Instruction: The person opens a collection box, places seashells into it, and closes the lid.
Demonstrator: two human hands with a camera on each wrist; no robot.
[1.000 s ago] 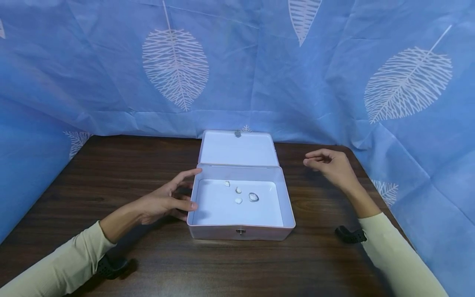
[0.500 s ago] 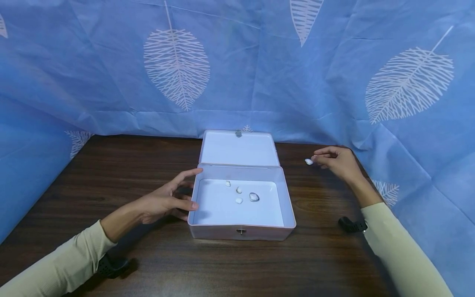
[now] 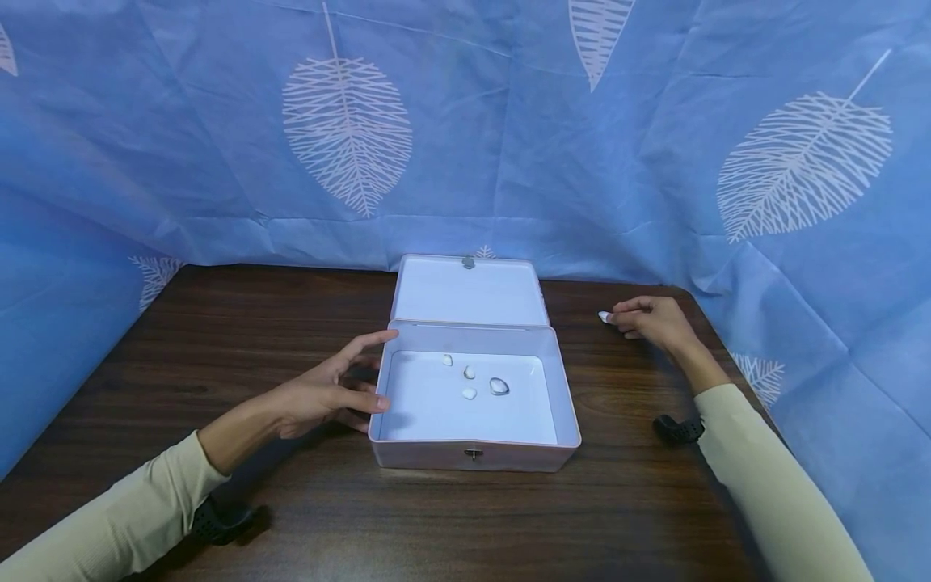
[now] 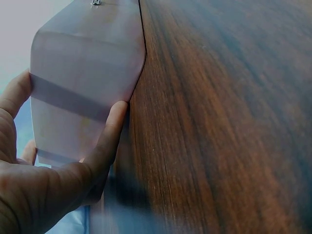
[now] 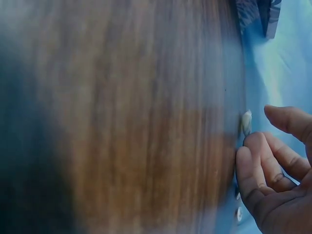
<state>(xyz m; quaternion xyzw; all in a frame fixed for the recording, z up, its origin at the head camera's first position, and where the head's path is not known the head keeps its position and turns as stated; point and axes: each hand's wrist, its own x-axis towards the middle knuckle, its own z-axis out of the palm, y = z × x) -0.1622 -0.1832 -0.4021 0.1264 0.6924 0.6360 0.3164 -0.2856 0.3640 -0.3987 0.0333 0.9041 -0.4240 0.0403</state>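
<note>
An open, pale lidded box (image 3: pixel 473 457) stands mid-table with several small seashells (image 3: pixel 499 386) inside. My left hand (image 3: pixel 320 396) rests against its left side, thumb and index finger at the rim. In the left wrist view another finger (image 4: pixel 115 119) lies straight along the lower edge of the pale wall. To the right, a white seashell (image 3: pixel 604 317) lies on the table, and my right hand (image 3: pixel 650 322) has its fingertips right at it. The right wrist view shows the thumb apart from the bent fingers, the seashell (image 5: pixel 247 122) just beyond them.
The lid (image 3: pixel 469 291) leans back behind the box toward a blue leaf-print cloth (image 3: pixel 509 145). Dark wooden table (image 3: pixel 291 501) surrounds the box. Small pale objects (image 5: pixel 239 214) show below the right fingers in the right wrist view.
My right hand drew back to the right, uncovering the white seashell, then came forward and left so its fingertips reach it. The left hand and the box have stayed in place.
</note>
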